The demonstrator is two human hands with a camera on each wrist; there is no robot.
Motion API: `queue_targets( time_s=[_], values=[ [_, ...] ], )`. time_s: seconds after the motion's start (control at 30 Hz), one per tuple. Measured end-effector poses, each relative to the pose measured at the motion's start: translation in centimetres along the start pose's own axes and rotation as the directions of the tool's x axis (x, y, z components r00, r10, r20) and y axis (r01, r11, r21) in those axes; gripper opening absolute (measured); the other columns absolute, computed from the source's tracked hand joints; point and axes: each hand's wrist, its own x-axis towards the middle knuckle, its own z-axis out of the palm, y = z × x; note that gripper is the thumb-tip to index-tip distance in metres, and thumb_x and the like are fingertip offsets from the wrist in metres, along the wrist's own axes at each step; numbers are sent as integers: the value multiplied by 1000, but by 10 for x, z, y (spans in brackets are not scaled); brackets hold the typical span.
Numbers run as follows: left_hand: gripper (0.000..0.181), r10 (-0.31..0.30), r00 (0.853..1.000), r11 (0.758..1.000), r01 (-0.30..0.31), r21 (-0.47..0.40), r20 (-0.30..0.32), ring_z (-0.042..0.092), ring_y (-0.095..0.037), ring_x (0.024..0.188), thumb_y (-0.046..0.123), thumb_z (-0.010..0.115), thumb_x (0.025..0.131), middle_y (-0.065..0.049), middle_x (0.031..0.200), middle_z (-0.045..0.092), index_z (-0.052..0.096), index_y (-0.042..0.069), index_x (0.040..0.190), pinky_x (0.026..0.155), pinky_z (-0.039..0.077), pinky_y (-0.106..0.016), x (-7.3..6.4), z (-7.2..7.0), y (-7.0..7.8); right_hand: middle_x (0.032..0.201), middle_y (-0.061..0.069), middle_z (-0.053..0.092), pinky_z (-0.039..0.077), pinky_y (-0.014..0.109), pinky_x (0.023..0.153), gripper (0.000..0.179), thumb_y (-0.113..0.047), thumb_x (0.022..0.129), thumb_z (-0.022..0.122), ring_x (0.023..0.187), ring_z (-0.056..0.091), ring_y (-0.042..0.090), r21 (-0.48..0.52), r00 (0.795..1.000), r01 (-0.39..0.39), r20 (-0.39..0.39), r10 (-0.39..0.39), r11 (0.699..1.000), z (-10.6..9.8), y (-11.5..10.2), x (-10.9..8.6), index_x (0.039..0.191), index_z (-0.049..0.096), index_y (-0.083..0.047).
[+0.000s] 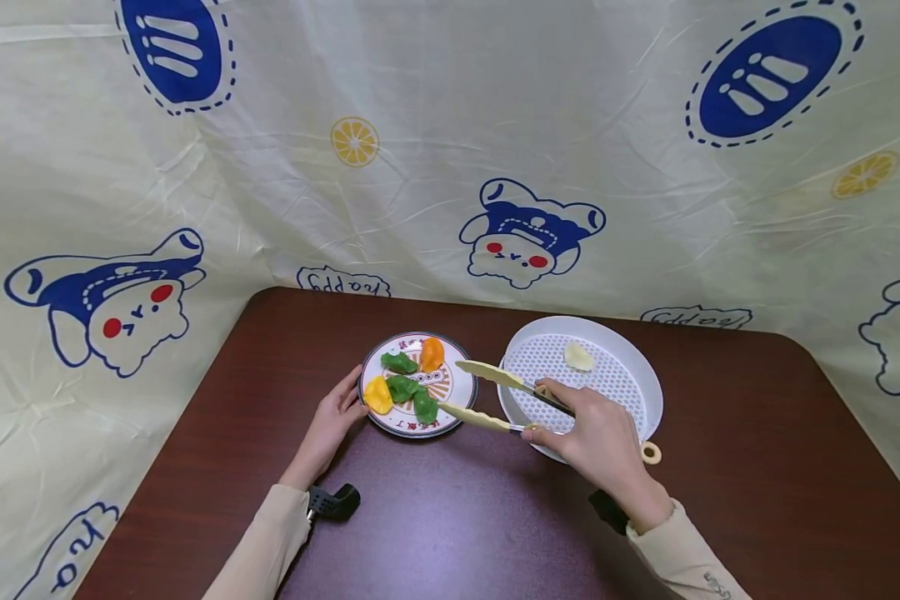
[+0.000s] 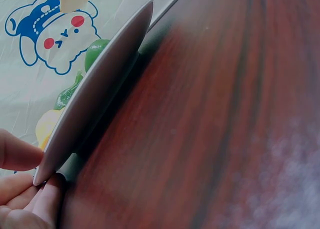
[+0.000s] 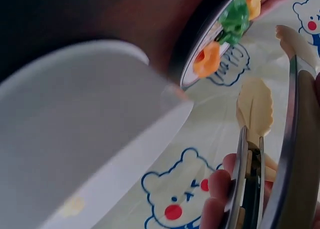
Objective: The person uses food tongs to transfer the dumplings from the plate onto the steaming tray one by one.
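Pointing over the plate (image 1: 454, 387) of peppers (image 1: 401, 388) from the head view, the tongs (image 1: 498, 377) are held well spread by the right hand (image 1: 607, 442); a pale piece (image 1: 578, 357) is seen in the pan (image 1: 649, 393)! From the left wrist, the plate is pinched by the left hand (image 1: 337, 412); from the right, the tongs are gripped.

Soft, even light filled the head view, leaving a violet-white sheen on the brown surface (image 1: 465, 517) toward its near edge. In the left wrist view, a dark shadow lay under the plate (image 2: 100, 96); the right wrist view was dimmer, its pan (image 3: 90, 114) blurred.
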Motion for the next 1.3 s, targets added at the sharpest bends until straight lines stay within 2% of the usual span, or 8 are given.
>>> queue_targets(
  time_s=[0.13,0.33,0.63,0.83,0.97,1.1,1.3],
  values=[
    [65,3,1000,1000,-3,9,-6,22,-31,140,-8,45,91,-17,156,18,20,-4,150,106,27,-39,0,-1,0,82,5,68,43,37,50,60,-40,59,87,68,61,21,8,1000,17,-15,-17,1000,13,-11,-1,111,70,-15],
    [65,9,1000,1000,-9,14,-8,22,-32,140,-8,46,90,-18,156,18,20,-5,149,106,28,-37,-1,-1,0,85,8,70,43,37,49,64,-43,57,87,70,64,24,-11,999,36,-13,-36,999,30,-24,0,110,71,-12],
    [64,14,1000,1000,-14,9,-6,22,-33,140,-8,46,91,-19,156,17,19,-6,149,107,27,-39,-1,-2,0,67,3,62,37,34,42,51,-42,58,86,58,58,22,-42,999,-24,22,25,999,47,-34,1,101,71,-18],
    [65,22,1000,1000,-22,6,2,22,-33,140,-8,46,91,-19,156,17,19,-6,149,107,26,-39,-1,-2,0,62,0,59,35,34,42,46,-42,60,85,53,54,20,-42,998,-56,41,57,998,52,-37,0,97,70,-18],
    [65,26,1000,1000,-26,0,5,21,-33,140,-8,46,91,-19,156,17,18,-6,149,107,26,-40,-1,-3,1,55,-7,49,31,31,41,41,-44,62,84,47,43,15,-37,993,-87,70,90,995,52,-39,0,92,69,-19],
    [64,19,1000,1000,-19,6,4,21,-33,140,-8,46,91,-19,156,17,18,-6,149,106,27,-39,-1,-3,1,53,-8,44,30,31,41,40,-43,63,84,46,40,13,-35,993,-91,66,93,995,53,-40,0,91,71,-19],
    [64,9,1000,1000,-9,3,5,22,-33,140,-7,46,92,-19,156,17,19,-5,150,102,34,-26,-1,-1,0,55,-5,52,32,31,42,40,-40,62,85,47,45,14,-24,997,-77,29,78,997,51,-35,-3,94,73,-19]
  ],
)
